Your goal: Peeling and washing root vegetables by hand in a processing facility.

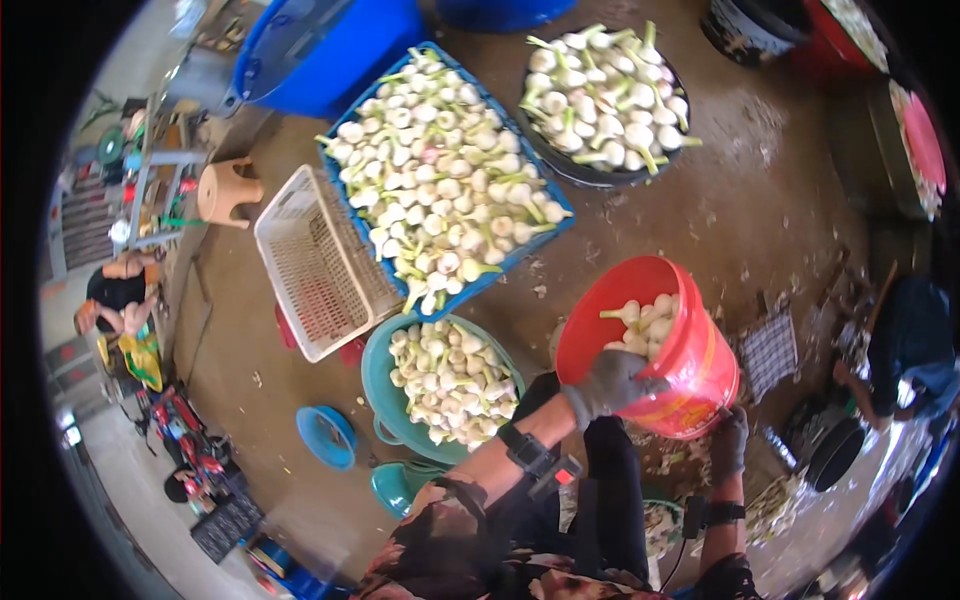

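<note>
My left hand (pixel 608 385), in a grey glove, grips the near left rim of a red bucket (pixel 690 375). The bucket is tilted, its mouth toward the upper left, and holds peeled-looking white garlic bulbs (pixel 648 325) with short stems. Against the bucket's base presses my right hand (pixel 730 446), also gloved, its fingers curled at the lower right edge. Left of the bucket stands a teal basin (pixel 376 385) of garlic bulbs (pixel 450 380). Beyond it, a blue crate (pixel 515 262) is heaped with stemmed garlic bulbs (pixel 440 170).
A black tub (pixel 590 175) heaped with garlic stands at the back. A white plastic basket (pixel 315 270) leans beside the crate. A small blue bowl (pixel 326 437), a stool (pixel 228 192) and a large blue barrel (pixel 335 50) are leftward. Another person (pixel 910 340) is at the right.
</note>
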Available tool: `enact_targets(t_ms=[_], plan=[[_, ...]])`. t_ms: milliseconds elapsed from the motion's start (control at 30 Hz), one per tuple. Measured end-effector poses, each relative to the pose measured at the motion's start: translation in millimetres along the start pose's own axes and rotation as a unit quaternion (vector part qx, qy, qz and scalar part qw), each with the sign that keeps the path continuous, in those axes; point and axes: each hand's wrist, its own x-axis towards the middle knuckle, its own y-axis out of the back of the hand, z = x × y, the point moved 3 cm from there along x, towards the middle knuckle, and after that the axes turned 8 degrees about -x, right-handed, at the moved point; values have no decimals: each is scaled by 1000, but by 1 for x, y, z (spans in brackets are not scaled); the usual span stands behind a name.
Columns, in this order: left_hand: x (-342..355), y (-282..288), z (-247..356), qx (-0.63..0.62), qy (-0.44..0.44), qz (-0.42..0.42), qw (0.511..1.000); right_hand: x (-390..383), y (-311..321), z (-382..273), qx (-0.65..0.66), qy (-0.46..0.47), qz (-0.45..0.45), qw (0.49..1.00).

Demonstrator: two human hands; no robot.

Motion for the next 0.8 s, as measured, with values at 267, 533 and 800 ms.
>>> enact_targets(t_ms=[267, 533, 800], plan=[[-18, 205, 10, 41, -28, 327, 944, 61, -69, -215, 216, -43, 26, 975], [-36, 348, -55, -233, 54, 523, 818, 113, -178, -389, 24, 123, 28, 992], [-49, 351, -136, -440, 26, 595, 672, 117, -232, -449, -143, 225, -3, 964]])
